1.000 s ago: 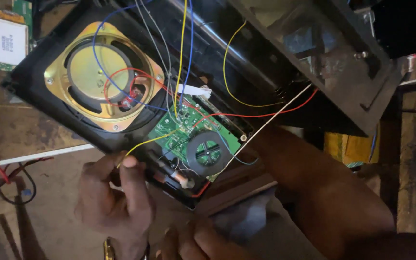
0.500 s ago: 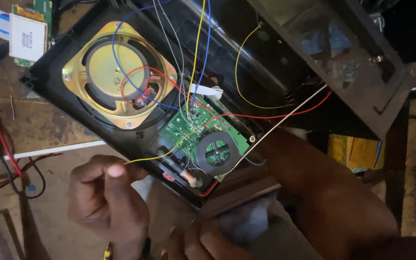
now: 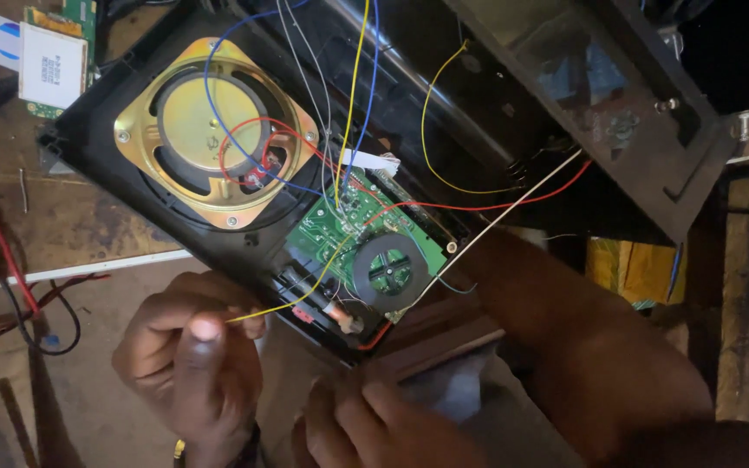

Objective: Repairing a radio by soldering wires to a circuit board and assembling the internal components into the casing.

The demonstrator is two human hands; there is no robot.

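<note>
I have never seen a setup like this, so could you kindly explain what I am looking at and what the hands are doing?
This is one view from a camera worn on a person's head, looking down at their own two bare hands over a wooden workbench. An opened black radio casing lies there, its insides exposed: a round gold-framed speaker, a green circuit board and coloured wires. The left hand pinches the loose end of a yellow wire that runs to the board. The right hand rests below the casing's lower edge; what it grips is unclear. A smaller board lies top left.

gold speaker frame [image 3: 218, 130], green circuit board [image 3: 366, 238], yellow wire [image 3: 305, 290], black casing [image 3: 97, 143]
</note>
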